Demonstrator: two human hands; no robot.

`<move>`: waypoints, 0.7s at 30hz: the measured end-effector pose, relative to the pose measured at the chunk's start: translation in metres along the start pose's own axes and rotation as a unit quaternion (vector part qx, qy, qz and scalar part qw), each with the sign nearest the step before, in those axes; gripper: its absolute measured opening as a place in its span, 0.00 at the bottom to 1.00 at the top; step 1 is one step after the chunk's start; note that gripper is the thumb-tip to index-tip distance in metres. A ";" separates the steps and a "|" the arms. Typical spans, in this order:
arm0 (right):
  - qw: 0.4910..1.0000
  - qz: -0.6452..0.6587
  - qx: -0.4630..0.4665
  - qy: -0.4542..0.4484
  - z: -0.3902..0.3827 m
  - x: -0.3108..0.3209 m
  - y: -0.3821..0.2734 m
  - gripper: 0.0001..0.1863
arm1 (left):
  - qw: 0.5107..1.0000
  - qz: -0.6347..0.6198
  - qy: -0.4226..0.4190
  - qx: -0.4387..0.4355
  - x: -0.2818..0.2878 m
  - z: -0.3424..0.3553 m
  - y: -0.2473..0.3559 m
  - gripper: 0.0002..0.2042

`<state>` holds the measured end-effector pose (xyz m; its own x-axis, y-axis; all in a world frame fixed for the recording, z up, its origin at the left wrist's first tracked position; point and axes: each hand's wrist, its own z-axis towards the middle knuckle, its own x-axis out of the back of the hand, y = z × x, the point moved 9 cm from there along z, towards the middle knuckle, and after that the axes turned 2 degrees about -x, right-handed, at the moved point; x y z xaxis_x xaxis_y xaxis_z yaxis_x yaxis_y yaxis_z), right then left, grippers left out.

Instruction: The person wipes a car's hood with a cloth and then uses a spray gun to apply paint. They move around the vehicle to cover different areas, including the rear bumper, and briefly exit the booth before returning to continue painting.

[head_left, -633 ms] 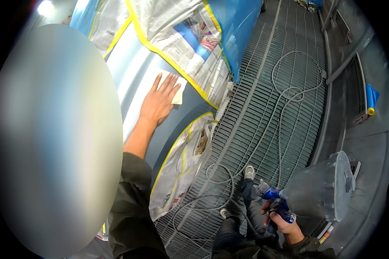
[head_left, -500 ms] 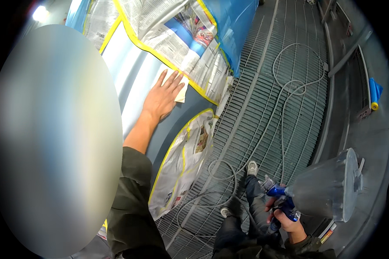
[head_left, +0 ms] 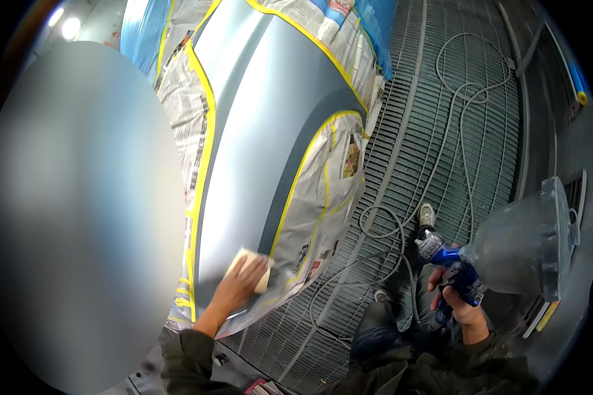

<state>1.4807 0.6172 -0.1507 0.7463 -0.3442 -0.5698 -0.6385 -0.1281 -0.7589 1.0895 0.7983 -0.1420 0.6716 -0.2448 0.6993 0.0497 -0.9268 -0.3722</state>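
My left hand (head_left: 242,280), slightly blurred, presses a pale yellow cloth (head_left: 260,284) onto the lower end of a grey-blue curved panel (head_left: 257,145), holding it under the fingers. Yellow tape (head_left: 210,131) borders the panel, with newspaper sheets (head_left: 333,164) on both sides and blue plastic sheeting (head_left: 141,36) above. At the lower right, my right hand (head_left: 461,303) grips a blue and silver spray gun (head_left: 451,260), which carries a large translucent cup (head_left: 514,243) tipped toward the right.
A grated floor (head_left: 408,145) runs along the right, with a looped grey hose (head_left: 464,138) lying on it around my feet (head_left: 427,214). A grey wall with rails (head_left: 547,145) holds a blue roll (head_left: 578,85) at far right. A blurred oval hides the left side.
My left hand and cloth have moved from beside the upper tape down to the panel's lower end. The view has shifted, showing more panel. The spray gun sits higher and farther right in frame.
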 end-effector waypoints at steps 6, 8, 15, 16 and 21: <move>1.000 0.015 -0.018 -0.012 -0.039 -0.022 0.054 0.42 | 0.997 -0.021 -0.057 -0.053 -0.037 -0.076 0.058 0.27; 0.999 0.030 -0.024 -0.010 -0.045 -0.021 0.064 0.42 | 0.998 -0.009 -0.047 -0.051 -0.026 -0.061 0.047 0.28; 0.999 0.035 0.004 0.026 -0.036 0.022 0.065 0.40 | 0.993 0.119 0.000 0.010 0.066 0.120 -0.060 0.27; 0.999 0.032 0.006 0.028 -0.031 0.031 0.060 0.40 | 0.991 0.134 0.014 0.025 0.075 0.147 -0.078 0.27; 0.992 0.085 -0.024 0.092 0.005 0.078 0.033 0.37 | 0.981 0.170 0.045 0.078 0.114 0.297 -0.147 0.27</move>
<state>1.5193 0.5903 -0.2216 0.5830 -0.5286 -0.6170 -0.7634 -0.0964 -0.6387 1.3781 0.9914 -0.1891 0.6008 -0.5628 0.5677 -0.0481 -0.7343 -0.6771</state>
